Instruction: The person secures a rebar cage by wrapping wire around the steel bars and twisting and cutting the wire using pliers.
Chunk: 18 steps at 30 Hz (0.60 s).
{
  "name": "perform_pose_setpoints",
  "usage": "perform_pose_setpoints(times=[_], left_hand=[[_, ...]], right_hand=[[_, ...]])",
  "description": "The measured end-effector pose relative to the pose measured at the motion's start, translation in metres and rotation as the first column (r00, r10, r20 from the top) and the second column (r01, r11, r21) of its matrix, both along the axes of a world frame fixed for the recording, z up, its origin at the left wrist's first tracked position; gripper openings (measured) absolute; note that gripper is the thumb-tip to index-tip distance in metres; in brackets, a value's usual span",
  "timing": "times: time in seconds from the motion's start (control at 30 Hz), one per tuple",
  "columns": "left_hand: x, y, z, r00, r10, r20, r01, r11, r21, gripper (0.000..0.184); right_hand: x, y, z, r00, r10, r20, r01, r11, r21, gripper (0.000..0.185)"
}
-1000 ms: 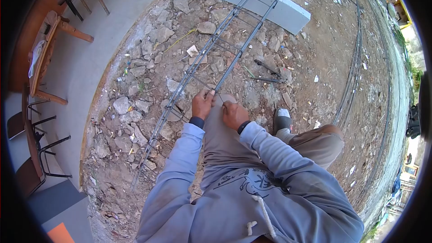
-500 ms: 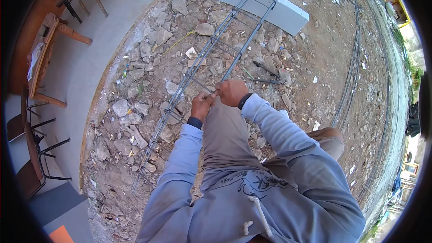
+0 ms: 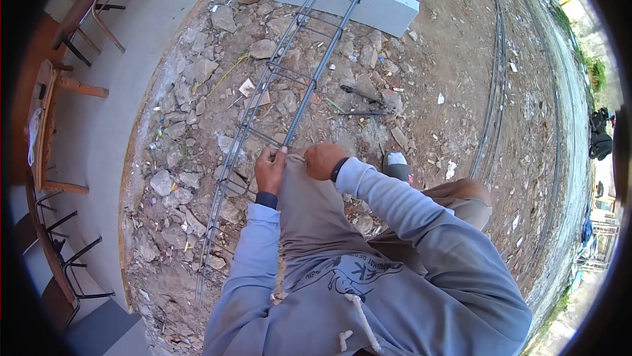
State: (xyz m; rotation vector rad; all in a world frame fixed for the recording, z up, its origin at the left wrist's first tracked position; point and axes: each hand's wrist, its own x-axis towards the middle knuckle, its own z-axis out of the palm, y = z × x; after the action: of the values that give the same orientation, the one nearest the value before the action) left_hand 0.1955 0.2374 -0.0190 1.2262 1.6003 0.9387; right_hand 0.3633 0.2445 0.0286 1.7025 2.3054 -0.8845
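Note:
A long steel rebar cage [image 3: 307,98] with square ties slopes from the top of the view down past my left knee. My left hand [image 3: 269,170] is at its near bar, fingers closed round the bar by a cross tie. Just right of it, over my knee, my right hand [image 3: 322,161] is curled closed. Whatever its fingers hold is hidden or too thin to make out. The far part of the cage rests on a pale block [image 3: 388,8].
Rubble and stones [image 3: 162,183] cover the ground on the left. A dark tool [image 3: 362,96] lies beyond my hands. Long thin bars [image 3: 495,79] run along the right. Chairs [image 3: 82,13] and a wooden-framed seat [image 3: 46,132] stand on the paved floor at left.
My right hand went up to my left hand at the bar, then moved back a little to the right. The whole view has shifted, so the cage and block appear further left.

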Motion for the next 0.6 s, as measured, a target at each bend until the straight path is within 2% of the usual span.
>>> perform_pose_setpoints(times=[0.03,0.1,0.17,0.2,0.23,0.3,0.33,0.37,0.4,0.47,0.53,0.6], left_hand=[[0.002,-0.002,-0.001,0.999,0.013,-0.039,-0.013,1.000,0.004,0.028],[0.004,-0.004,-0.004,0.991,0.041,-0.124,-0.040,0.999,0.014,0.027],[0.006,-0.007,-0.010,0.982,0.115,-0.150,-0.098,0.989,0.113,0.029],[0.008,-0.009,-0.013,0.975,0.154,-0.159,-0.128,0.979,0.161,0.031],[0.013,-0.012,-0.002,0.940,0.177,-0.292,-0.107,0.965,0.240,0.034],[0.017,-0.018,0.022,0.926,0.190,-0.326,-0.107,0.960,0.258,0.032],[0.018,-0.020,0.026,0.918,0.199,-0.342,-0.107,0.957,0.269,0.031],[0.019,-0.021,0.022,0.948,0.171,-0.268,-0.110,0.967,0.229,0.032],[0.020,-0.023,0.021,0.982,0.098,-0.162,-0.094,0.995,0.035,0.032],[0.027,-0.024,0.029,0.997,0.015,0.078,0.012,0.942,-0.334,0.032],[0.039,-0.024,0.039,0.974,0.121,0.190,-0.024,0.894,-0.446,0.038],[0.046,-0.018,0.040,0.928,0.215,0.305,-0.015,0.838,-0.545,0.041]], right_hand=[[0.001,-0.005,0.006,0.999,0.032,-0.023,-0.032,0.999,0.004,0.027],[0.010,-0.009,0.020,0.978,-0.093,-0.189,0.012,0.920,-0.392,0.027],[0.024,-0.008,0.021,0.914,-0.285,-0.290,0.013,0.734,-0.679,0.030],[0.034,-0.008,0.019,0.901,-0.325,-0.286,0.022,0.694,-0.719,0.033],[0.046,-0.007,0.017,0.889,-0.363,-0.280,0.028,0.652,-0.758,0.035],[0.071,-0.006,0.009,0.840,-0.450,-0.303,0.009,0.570,-0.822,0.045],[0.085,-0.005,0.003,0.762,-0.586,-0.275,0.091,0.517,-0.851,0.045],[0.097,-0.007,-0.005,0.664,-0.708,-0.241,0.161,0.450,-0.878,0.046],[0.108,-0.008,-0.016,0.549,-0.812,-0.201,0.219,0.371,-0.902,0.046],[0.127,-0.002,-0.059,0.459,-0.882,-0.111,0.437,0.332,-0.836,0.050],[0.145,0.010,-0.100,0.312,-0.936,-0.164,0.615,0.330,-0.716,0.051],[0.160,0.026,-0.142,0.130,-0.971,-0.199,0.715,0.231,-0.660,0.045]])
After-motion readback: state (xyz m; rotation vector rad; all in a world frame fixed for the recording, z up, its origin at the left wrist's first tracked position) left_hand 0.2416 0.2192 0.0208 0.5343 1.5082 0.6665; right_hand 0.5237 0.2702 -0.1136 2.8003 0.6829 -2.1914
